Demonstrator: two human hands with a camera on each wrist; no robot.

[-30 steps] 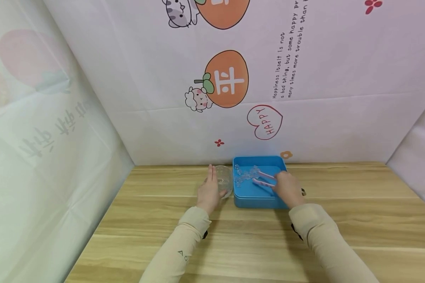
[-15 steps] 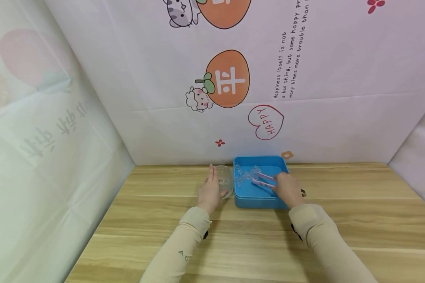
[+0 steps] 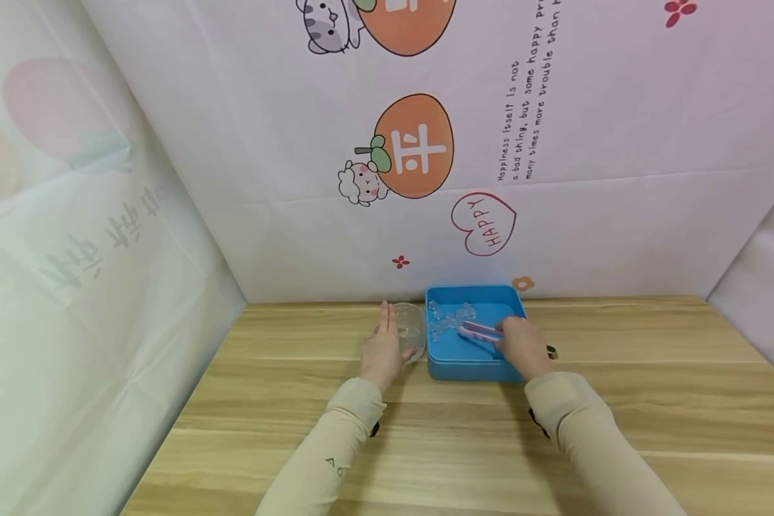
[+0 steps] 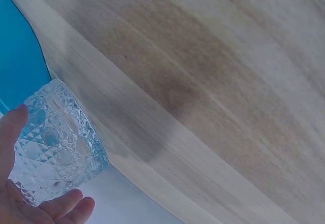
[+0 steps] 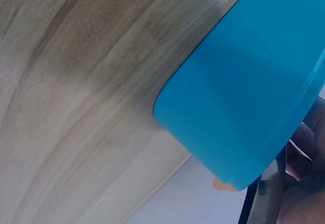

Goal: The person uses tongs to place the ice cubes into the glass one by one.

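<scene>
Blue box [image 3: 474, 370]: back edge near backdrop [image 3: 322, 251]; surface [image 3: 451, 444] extends rightward and in front. Left of box, glass cup [image 3: 411, 330] touched by spread left hand [image 3: 380, 352]. In box, tongs [image 3: 479, 337] pinched by right hand [image 3: 522, 347]; hold on clear pieces [image 3: 450, 320] cannot be told. Tongs hidden in right wrist view. Tips drawn closer than earlier.

head: table [image 3: 438, 459] and far wall [image 3: 284, 236] viewed from above the near side, forward and down; | left wrist: glass cup [image 4: 63, 137] framed closely, wall beyond; | right wrist: blue box [image 5: 228, 97] framed closely, wall beyond; | shared: box by all three; cup by head, left wrist
</scene>
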